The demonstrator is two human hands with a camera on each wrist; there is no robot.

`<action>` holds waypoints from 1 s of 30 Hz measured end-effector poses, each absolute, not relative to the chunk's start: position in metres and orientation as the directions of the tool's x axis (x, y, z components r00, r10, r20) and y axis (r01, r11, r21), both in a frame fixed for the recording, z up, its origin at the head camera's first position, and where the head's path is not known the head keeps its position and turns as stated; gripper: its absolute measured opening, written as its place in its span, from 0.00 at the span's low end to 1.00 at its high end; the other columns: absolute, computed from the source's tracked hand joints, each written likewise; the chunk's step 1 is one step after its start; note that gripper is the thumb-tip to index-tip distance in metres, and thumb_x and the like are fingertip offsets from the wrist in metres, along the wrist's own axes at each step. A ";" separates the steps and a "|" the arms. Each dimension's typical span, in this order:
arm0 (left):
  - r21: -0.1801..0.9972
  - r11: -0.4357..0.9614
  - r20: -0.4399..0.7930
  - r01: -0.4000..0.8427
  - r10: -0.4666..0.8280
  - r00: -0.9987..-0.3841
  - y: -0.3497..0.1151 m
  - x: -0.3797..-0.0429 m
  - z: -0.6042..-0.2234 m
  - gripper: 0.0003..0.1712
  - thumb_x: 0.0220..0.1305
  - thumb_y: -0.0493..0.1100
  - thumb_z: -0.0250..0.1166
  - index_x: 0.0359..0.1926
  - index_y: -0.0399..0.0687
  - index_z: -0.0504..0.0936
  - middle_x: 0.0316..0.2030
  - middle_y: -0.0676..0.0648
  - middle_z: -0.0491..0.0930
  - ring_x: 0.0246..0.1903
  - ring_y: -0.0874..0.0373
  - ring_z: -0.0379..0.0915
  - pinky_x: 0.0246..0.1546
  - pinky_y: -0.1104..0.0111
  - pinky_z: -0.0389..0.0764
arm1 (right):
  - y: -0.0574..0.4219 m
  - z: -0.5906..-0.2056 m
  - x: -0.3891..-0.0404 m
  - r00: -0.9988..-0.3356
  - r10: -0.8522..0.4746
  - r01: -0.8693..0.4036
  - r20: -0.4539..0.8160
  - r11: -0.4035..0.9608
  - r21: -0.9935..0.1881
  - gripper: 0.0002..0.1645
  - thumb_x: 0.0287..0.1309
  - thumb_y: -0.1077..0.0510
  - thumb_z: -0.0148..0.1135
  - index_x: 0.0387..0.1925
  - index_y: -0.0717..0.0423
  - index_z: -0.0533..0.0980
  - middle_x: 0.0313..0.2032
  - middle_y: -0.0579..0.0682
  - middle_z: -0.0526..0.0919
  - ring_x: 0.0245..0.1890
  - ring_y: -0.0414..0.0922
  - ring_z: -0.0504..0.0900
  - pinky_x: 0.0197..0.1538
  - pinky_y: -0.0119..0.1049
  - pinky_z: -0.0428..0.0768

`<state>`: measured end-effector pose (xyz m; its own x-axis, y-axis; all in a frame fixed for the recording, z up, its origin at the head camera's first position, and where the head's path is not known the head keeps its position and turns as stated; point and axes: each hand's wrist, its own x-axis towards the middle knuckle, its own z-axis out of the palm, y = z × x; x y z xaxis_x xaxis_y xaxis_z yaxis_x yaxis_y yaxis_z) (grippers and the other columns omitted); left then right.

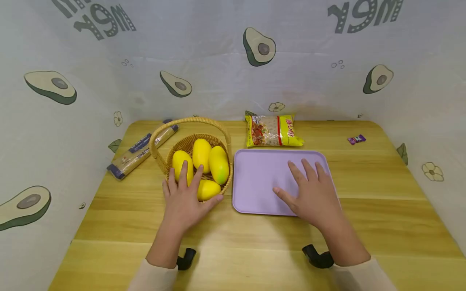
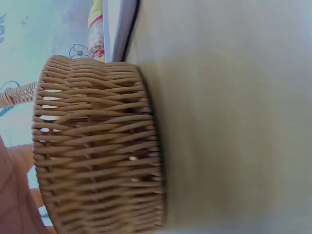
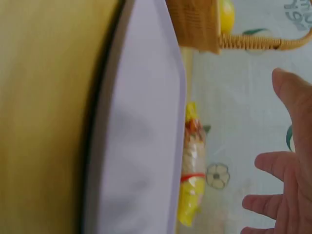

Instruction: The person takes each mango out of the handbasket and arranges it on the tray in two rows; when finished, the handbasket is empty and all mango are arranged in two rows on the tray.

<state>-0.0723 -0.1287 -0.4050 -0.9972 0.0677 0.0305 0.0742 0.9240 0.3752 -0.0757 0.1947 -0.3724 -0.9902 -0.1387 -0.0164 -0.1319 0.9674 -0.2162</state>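
A round wicker basket (image 1: 178,142) with a tall arched handle (image 1: 196,120) holds several yellow mangoes (image 1: 218,163), one with a greenish tip. My left hand (image 1: 183,204) is spread over the basket's near side, its fingertips overlapping the mangoes in the head view. From the left wrist, the woven wall of the basket (image 2: 97,146) fills the middle, with part of the palm at the left edge. Right of the basket lies a shallow purple tray (image 1: 258,182). Above the tray's right part hovers my right hand (image 1: 314,198), fingers extended and apart, holding nothing.
Behind the tray lies a yellow plastic food packet (image 1: 269,131). A long packet with dark blue ends (image 1: 132,155) lies left of the basket, partly behind its handle. A small purple wrapped sweet (image 1: 356,139) is at the back right. Avocado-print sheeting (image 1: 218,81) surrounds the table.
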 end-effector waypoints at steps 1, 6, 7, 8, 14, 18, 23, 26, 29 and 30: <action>0.395 0.915 0.048 0.074 0.060 -0.997 -0.130 -0.069 -0.408 0.57 0.57 0.83 0.56 0.80 0.63 0.56 0.82 0.39 0.38 0.78 0.26 0.30 0.72 0.30 0.36 | 0.192 -0.374 -0.072 -0.987 -0.161 -0.154 -0.009 0.958 -0.241 0.55 0.63 0.24 0.54 0.77 0.55 0.60 0.75 0.72 0.58 0.75 0.74 0.51 0.74 0.72 0.50; 0.584 0.810 0.140 0.052 -0.037 -0.989 -0.137 -0.055 -0.423 0.47 0.64 0.70 0.62 0.77 0.56 0.63 0.81 0.38 0.38 0.77 0.31 0.29 0.71 0.30 0.42 | 0.163 -0.390 -0.049 -0.968 -0.247 -0.244 0.049 0.870 -0.428 0.46 0.62 0.37 0.67 0.74 0.55 0.66 0.71 0.69 0.66 0.71 0.72 0.62 0.70 0.69 0.63; 0.633 0.773 0.162 0.048 -0.071 -0.984 -0.137 -0.054 -0.426 0.44 0.66 0.66 0.63 0.76 0.55 0.65 0.80 0.38 0.38 0.77 0.32 0.29 0.70 0.30 0.46 | 0.156 -0.392 -0.044 -0.962 -0.267 -0.263 0.059 0.847 -0.462 0.46 0.61 0.38 0.69 0.73 0.54 0.67 0.71 0.67 0.68 0.71 0.70 0.65 0.68 0.68 0.66; 0.684 0.728 0.181 0.044 -0.110 -0.977 -0.138 -0.054 -0.429 0.41 0.67 0.62 0.64 0.75 0.53 0.66 0.80 0.38 0.38 0.77 0.34 0.30 0.69 0.31 0.49 | 0.148 -0.393 -0.040 -0.956 -0.288 -0.280 0.063 0.823 -0.494 0.45 0.60 0.39 0.70 0.73 0.52 0.67 0.71 0.65 0.68 0.71 0.67 0.66 0.68 0.67 0.68; 0.943 0.331 0.179 0.044 -0.388 -0.904 -0.142 -0.067 -0.438 0.24 0.71 0.45 0.63 0.64 0.43 0.75 0.77 0.39 0.39 0.75 0.36 0.40 0.69 0.34 0.55 | 0.102 -0.389 -0.037 -0.892 -0.445 -0.382 0.081 0.645 -0.662 0.44 0.59 0.39 0.71 0.73 0.48 0.68 0.71 0.51 0.71 0.71 0.51 0.71 0.68 0.54 0.74; 0.998 0.062 0.022 -0.010 -0.490 -0.871 -0.146 -0.081 -0.441 0.20 0.74 0.45 0.59 0.61 0.40 0.75 0.79 0.43 0.43 0.79 0.41 0.41 0.75 0.41 0.51 | 0.079 -0.384 -0.053 -0.838 -0.524 -0.463 0.152 0.537 -0.705 0.43 0.60 0.42 0.72 0.72 0.48 0.69 0.69 0.46 0.73 0.69 0.45 0.74 0.67 0.48 0.76; 0.995 -0.097 -0.081 -0.035 -0.515 -0.853 -0.150 -0.093 -0.447 0.19 0.75 0.43 0.55 0.61 0.40 0.78 0.75 0.45 0.63 0.78 0.51 0.51 0.75 0.54 0.58 | 0.057 -0.374 -0.081 -0.783 -0.595 -0.536 0.182 0.497 -0.682 0.41 0.59 0.42 0.73 0.71 0.48 0.70 0.68 0.46 0.74 0.69 0.45 0.73 0.70 0.48 0.74; 0.992 -0.120 -0.089 -0.029 -0.527 -0.845 -0.151 -0.095 -0.452 0.18 0.76 0.41 0.54 0.60 0.42 0.79 0.70 0.46 0.70 0.73 0.55 0.59 0.68 0.62 0.66 | 0.043 -0.369 -0.097 -0.751 -0.643 -0.556 0.152 0.491 -0.670 0.41 0.58 0.42 0.74 0.69 0.49 0.72 0.67 0.47 0.75 0.69 0.45 0.73 0.70 0.46 0.73; 0.994 -0.106 -0.076 -0.023 -0.531 -0.844 -0.151 -0.094 -0.456 0.18 0.76 0.41 0.54 0.60 0.43 0.80 0.69 0.47 0.72 0.71 0.56 0.62 0.61 0.70 0.69 | 0.030 -0.365 -0.111 -0.716 -0.694 -0.559 0.070 0.511 -0.652 0.41 0.58 0.41 0.73 0.69 0.50 0.72 0.68 0.47 0.75 0.70 0.45 0.71 0.72 0.44 0.70; 0.995 -0.099 -0.072 -0.022 -0.527 -0.847 -0.151 -0.094 -0.456 0.18 0.76 0.40 0.54 0.61 0.43 0.80 0.69 0.47 0.72 0.70 0.56 0.63 0.59 0.72 0.70 | 0.026 -0.364 -0.115 -0.705 -0.708 -0.561 0.044 0.518 -0.646 0.41 0.59 0.41 0.73 0.70 0.51 0.71 0.69 0.47 0.75 0.71 0.45 0.71 0.73 0.43 0.69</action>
<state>-0.0938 -0.1510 -0.4564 -0.8469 -0.5268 -0.0715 -0.0222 -0.0994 0.9948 -0.1152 0.0264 -0.3644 -0.7047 -0.7081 0.0442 -0.5611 0.5181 -0.6455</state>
